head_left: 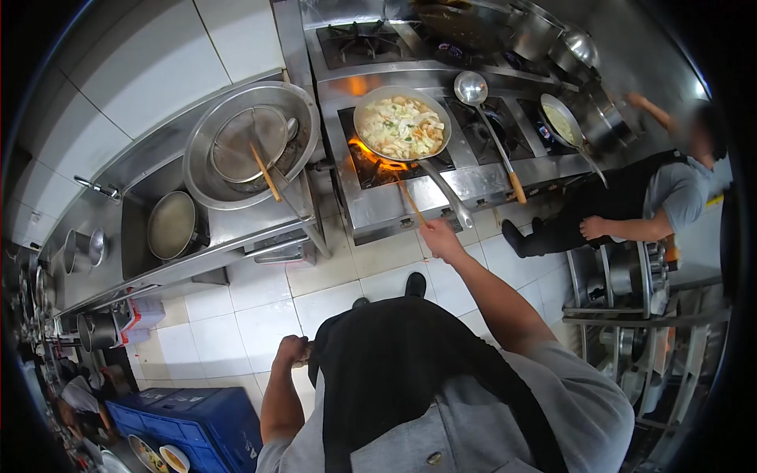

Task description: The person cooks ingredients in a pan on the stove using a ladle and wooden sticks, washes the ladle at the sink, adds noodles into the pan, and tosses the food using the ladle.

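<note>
A pan (400, 124) of chopped vegetables and pieces of food sits on a lit burner, its metal handle pointing toward me. Flames (372, 158) rise at its lower left. My right hand (443, 239) is closed on a thin wooden stick (410, 200), whose far end reaches the flames beside the pan. Down by the left side of my apron, my left hand (293, 351) is closed; what it holds, if anything, is hidden. A ladle (486, 118) with a wooden handle lies across the stove to the right of the pan.
Left of the stove, a large metal basin (199, 158) holds a strainer, beside a sink with a pot (172, 225). A smaller pan (561, 122) is on the right burner. Another person (631, 197) stands at right. A blue crate (189, 426) stands lower left.
</note>
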`<state>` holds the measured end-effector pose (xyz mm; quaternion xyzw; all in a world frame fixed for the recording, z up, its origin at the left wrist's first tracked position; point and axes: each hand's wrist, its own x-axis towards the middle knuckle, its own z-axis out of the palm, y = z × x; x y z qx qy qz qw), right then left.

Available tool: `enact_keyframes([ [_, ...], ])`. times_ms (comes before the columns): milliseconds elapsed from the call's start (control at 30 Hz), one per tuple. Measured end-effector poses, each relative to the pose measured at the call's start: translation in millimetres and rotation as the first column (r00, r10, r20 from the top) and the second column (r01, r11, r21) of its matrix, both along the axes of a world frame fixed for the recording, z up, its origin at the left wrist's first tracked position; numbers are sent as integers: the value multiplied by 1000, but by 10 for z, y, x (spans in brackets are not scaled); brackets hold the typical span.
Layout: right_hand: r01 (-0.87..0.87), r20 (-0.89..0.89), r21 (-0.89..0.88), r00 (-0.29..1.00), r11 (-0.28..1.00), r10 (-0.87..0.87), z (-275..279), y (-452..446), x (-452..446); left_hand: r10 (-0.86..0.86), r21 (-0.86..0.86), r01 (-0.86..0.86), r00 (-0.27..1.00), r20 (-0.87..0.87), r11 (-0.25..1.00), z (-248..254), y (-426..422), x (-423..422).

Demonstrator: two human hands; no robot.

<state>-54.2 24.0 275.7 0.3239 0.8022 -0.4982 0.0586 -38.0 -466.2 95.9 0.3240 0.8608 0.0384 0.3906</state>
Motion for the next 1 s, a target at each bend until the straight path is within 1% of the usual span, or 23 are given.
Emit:
enact_keyframes([
  [100, -28, -4, -44, 1000, 999, 27, -114, -30, -9, 35, -3, -35, 999, 1, 999, 16, 62, 10],
  [133, -30, -1, -45, 1000, 999, 30, -160, -6, -2, 29, -13, -29, 999, 30, 999, 6, 58, 13],
  [200, 71, -78, -70, 994, 995, -77, -233, 52, -31, 27, -27, -25, 998, 52, 999, 11, 39, 12],
  [233, 73, -80, -73, 994, 995, -79, -225, 25, -30, 1, -22, 0, 1000, 18, 1000, 6, 38, 29],
  [267, 46, -45, -99, 998, 994, -51, -210, 3, -27, -25, -15, 25, 1000, -18, 1000, -1, 47, 24],
  [333, 19, -6, -123, 1000, 992, -20, -221, 11, -19, -37, -23, 37, 999, -11, 999, -20, 40, 18],
  [400, 79, -37, -87, 996, 993, -82, -264, 36, -54, -47, -35, 47, 999, -4, 998, -12, 18, 28],
  [433, 80, -39, -88, 996, 993, -83, -258, 22, -68, -31, -31, 30, 999, -13, 999, -18, 9, 32],
  [500, 39, -1, -181, 999, 983, -40, -255, 9, -75, -17, -23, 16, 1000, -20, 1000, -56, 5, 27],
  [533, 40, 0, -180, 999, 983, -41, -316, 42, -62, -15, -23, 15, 1000, -7, 1000, -40, 5, 21],
  [600, 11, -91, -123, 996, 992, -22, -430, 92, -60, -13, -26, 13, 1000, 4, 1000, 1, 5, 15],
  [633, 11, -93, -124, 995, 992, -23, -385, 69, -55, -10, -9, 10, 1000, 0, 1000, -26, -6, 12],
  [700, 5, -4, -245, 1000, 970, -7, -220, 4, -24, -6, 10, 6, 1000, -4, 1000, -49, 9, 2],
  [733, 6, -2, -244, 1000, 970, -7, -238, -1, -21, -18, -5, 18, 1000, 11, 1000, -56, 16, 0],
  [800, 76, 0, -278, 997, 958, -80, -276, -25, -34, -30, -22, 31, 999, 26, 999, -51, 15, 13],
  [833, 77, -2, -279, 997, 957, -80, -312, -30, -63, -43, 2, 43, 999, 1, 999, -77, 1, 30],
  [900, 7, -19, -293, 1000, 956, -13, -392, -17, -110, -59, 27, 59, 998, -23, 998, -145, -24, 47],
  [967, 16, -9, -309, 1000, 951, -20, -445, 6, -121, -34, 93, 35, 999, -18, 995, -164, -46, 54],
  [1000, 22, -1, -326, 1000, 945, -24, -466, 13, -120, -36, 93, 37, 999, -17, 995, -167, -63, 67],
])
